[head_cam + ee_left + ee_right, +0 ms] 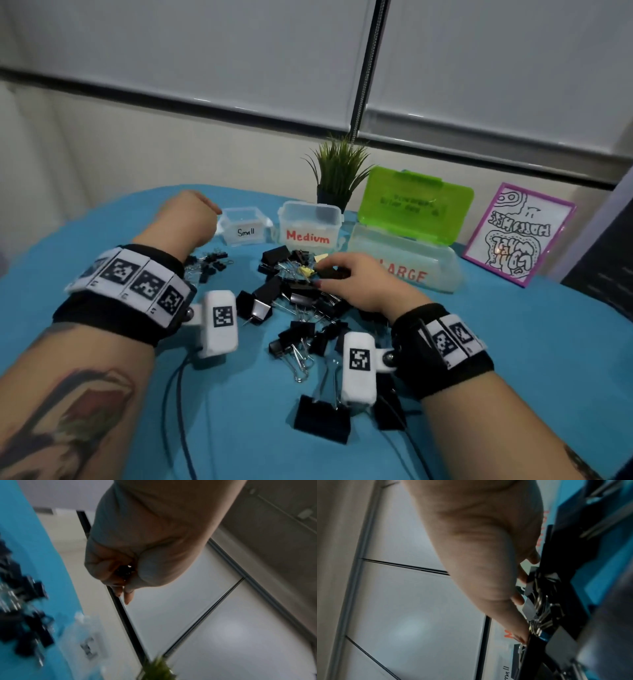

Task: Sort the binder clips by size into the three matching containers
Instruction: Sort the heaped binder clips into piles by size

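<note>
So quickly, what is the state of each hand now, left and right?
Left hand: fist closed around small dark binder clips, beside the Small container.
Right hand: fingers pinching a black binder clip in the pile.

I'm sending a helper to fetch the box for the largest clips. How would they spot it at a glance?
On the blue table, three clear containers stand in a row in front of the potted plant. Take the rightmost one, the LARGE container. It alone has a bright green lid, standing open, and it is longer than its neighbours.
</note>
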`<state>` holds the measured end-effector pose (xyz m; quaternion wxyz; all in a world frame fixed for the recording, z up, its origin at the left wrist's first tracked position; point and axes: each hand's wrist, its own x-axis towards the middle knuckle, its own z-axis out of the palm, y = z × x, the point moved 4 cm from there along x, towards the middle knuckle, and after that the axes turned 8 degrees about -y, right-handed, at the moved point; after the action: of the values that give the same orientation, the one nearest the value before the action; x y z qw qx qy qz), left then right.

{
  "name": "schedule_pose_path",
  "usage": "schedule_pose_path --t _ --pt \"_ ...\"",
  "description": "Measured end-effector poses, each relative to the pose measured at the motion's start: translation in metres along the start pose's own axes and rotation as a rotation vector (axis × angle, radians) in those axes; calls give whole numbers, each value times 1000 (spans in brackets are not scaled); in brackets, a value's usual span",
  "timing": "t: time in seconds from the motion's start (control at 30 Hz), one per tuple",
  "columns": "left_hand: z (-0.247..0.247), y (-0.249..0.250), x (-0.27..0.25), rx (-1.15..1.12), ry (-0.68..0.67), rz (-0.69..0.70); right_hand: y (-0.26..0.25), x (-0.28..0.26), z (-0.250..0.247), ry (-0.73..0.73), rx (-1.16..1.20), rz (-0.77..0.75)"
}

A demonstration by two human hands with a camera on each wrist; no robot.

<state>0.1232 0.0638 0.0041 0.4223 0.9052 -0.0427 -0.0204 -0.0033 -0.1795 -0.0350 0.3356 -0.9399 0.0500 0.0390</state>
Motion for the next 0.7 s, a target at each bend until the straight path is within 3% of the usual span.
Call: schedule_pose_path --t 0.13,0.3,0.47,0.57,0.7 --pt "2 -21 10 244 -72 -145 2 2 8 -105 -31 -37" --pt "1 -25 12 481 -128 -199 7 5 5 -69 -42 -39" --pt "4 -22 15 543 -149 -137 7 8 -3 4 -83 -35" --pt "3 0 -7 418 -120 -42 7 5 -8 36 -86 -12" --pt "21 33 -57 392 -352 49 -2 -4 -9 71 4 -68"
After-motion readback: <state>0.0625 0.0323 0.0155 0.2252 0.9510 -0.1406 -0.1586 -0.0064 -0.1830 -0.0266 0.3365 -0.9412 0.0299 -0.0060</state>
